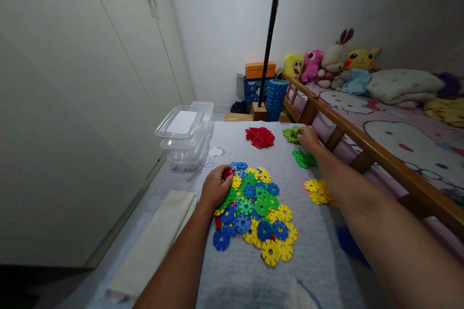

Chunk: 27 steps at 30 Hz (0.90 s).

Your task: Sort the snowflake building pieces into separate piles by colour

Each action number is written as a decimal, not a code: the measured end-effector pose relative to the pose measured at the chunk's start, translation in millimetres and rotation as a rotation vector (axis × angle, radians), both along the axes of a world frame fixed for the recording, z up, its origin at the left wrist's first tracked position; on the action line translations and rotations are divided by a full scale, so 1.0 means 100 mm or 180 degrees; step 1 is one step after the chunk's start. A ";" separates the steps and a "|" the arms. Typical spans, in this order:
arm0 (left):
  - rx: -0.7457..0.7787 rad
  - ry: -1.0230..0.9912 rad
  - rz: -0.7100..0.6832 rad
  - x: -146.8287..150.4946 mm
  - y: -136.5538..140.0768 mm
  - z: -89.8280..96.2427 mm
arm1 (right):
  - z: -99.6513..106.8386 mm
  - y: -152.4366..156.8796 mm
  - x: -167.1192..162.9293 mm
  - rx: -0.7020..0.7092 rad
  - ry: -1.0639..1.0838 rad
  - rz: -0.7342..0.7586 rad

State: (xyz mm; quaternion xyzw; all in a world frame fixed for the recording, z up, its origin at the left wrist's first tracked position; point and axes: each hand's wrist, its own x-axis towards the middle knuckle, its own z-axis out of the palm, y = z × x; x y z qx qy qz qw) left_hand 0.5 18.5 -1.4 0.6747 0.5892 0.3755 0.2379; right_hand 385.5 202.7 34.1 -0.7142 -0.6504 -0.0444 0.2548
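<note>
A mixed heap of notched plastic discs (250, 205) in blue, green and yellow lies in the middle of the cloth-covered table, with a few red pieces among them. At its far left edge, my left hand (216, 186) has its fingers closed around red pieces (228, 173). My right hand (309, 138) reaches to a light green pile (290, 134), fingertips pinched at its right side; what they hold is hidden. Nearby are a red pile (260, 137), a green pile (303, 159) and a yellow disc pile (319, 191). My right forearm partly covers a blue pile (350, 246).
Clear plastic containers (184, 142) stand stacked at the table's far left, beside a folded white cloth (155, 241). A wooden bed rail (348, 140) runs along the right side. Beyond the table rises a black pole (268, 34) on a wooden base, next to a blue foam roller (276, 101).
</note>
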 end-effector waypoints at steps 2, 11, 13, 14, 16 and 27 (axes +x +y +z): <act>-0.0004 0.0005 0.0003 0.00 0.00 0.00 | -0.01 -0.03 0.01 -0.0010 -0.0056 -0.0019; -0.0014 0.0069 -0.0025 0.00 0.01 -0.01 | -0.16 -0.09 -0.06 0.0027 -0.0094 -0.0032; -0.0038 0.0083 -0.0020 0.00 0.01 -0.01 | -0.19 -0.09 -0.09 -0.0011 -0.0063 -0.0041; -0.0044 0.0090 -0.0014 0.00 0.01 -0.01 | -0.19 -0.09 -0.10 -0.0031 -0.0052 -0.0029; -0.0045 0.0100 -0.0004 0.00 0.01 -0.01 | -0.19 -0.09 -0.13 -0.0055 -0.0041 0.0026; 0.0000 0.0056 -0.0012 -0.01 0.03 -0.04 | -0.20 -0.16 -0.25 -0.0563 -0.0405 0.0372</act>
